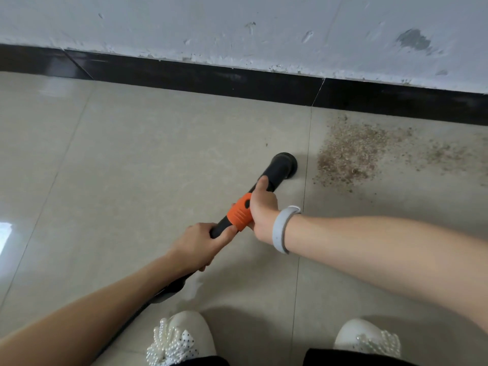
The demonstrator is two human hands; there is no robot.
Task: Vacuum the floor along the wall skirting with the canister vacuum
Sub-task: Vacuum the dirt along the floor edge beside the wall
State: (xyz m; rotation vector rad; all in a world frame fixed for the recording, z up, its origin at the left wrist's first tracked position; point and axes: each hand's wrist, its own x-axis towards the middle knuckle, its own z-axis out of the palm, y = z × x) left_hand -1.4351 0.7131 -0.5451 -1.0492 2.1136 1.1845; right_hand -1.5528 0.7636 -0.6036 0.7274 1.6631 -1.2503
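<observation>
A black vacuum wand (274, 175) with an orange collar (239, 211) slants from the lower left toward the wall. Its round nozzle (286, 163) sits on the beige tile floor, just left of a patch of brown sawdust-like debris (353, 154). My right hand (262, 204) grips the wand at the orange collar, thumb along the black tube. My left hand (200, 244) grips the wand lower down, just behind the collar. The black skirting (211, 77) runs along the foot of the wall beyond the nozzle. The canister is out of view.
A scuffed white wall (237, 27) rises above the skirting. Thinner debris (443, 151) spreads to the right along the floor. My two white shoes (182, 336) (367, 339) stand at the bottom edge. The hose (169, 289) trails back under my left forearm.
</observation>
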